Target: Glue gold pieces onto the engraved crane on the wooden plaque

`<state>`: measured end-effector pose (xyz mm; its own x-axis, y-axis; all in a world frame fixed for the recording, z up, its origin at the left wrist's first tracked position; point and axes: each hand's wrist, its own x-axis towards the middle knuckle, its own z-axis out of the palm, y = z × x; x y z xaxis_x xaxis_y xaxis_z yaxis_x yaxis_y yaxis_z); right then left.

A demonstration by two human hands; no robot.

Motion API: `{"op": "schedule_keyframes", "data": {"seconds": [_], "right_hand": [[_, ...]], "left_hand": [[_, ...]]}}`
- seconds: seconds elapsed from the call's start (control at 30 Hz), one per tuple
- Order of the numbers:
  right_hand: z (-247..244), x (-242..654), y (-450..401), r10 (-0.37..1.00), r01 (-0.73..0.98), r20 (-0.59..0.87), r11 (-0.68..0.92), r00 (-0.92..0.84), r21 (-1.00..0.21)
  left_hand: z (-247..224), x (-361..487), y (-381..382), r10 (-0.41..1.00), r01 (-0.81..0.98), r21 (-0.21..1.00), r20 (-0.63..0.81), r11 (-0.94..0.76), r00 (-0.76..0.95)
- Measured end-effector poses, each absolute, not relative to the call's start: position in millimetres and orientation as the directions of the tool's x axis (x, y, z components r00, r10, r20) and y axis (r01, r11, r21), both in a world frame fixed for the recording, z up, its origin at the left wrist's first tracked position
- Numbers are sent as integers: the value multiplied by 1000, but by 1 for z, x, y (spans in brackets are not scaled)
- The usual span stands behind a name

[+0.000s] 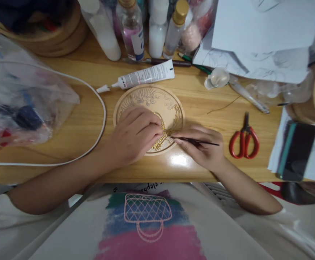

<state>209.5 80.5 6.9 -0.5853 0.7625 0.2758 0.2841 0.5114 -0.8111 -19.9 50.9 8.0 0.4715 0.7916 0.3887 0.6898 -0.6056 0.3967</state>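
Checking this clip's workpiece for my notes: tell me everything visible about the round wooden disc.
The disc is round, pale and wood-like, with a darker line inside its rim. Curling wave outlines mark its far part; golden strands cover some of its right and near parts. It lies flat on the wooden table, beside the white tube. The left hand lies over its left side, hiding part. The right hand's grip holds a thin dark tool by the golden strands.

White shirt (73, 231) – pink-outlined bag print (148, 209)
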Motion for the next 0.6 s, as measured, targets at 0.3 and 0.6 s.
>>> {"op": "schedule_keyframes", "data": {"seconds": [0.3, 0.6], "right_hand": [[8, 208, 82, 775, 269, 270, 487, -571, -831], [9, 208, 83, 777, 277, 249, 474, -578, -836]], "left_hand": [[7, -19, 51, 772, 693, 362, 425, -623, 472], [7, -18, 51, 778, 691, 371, 408, -620, 478]]}}
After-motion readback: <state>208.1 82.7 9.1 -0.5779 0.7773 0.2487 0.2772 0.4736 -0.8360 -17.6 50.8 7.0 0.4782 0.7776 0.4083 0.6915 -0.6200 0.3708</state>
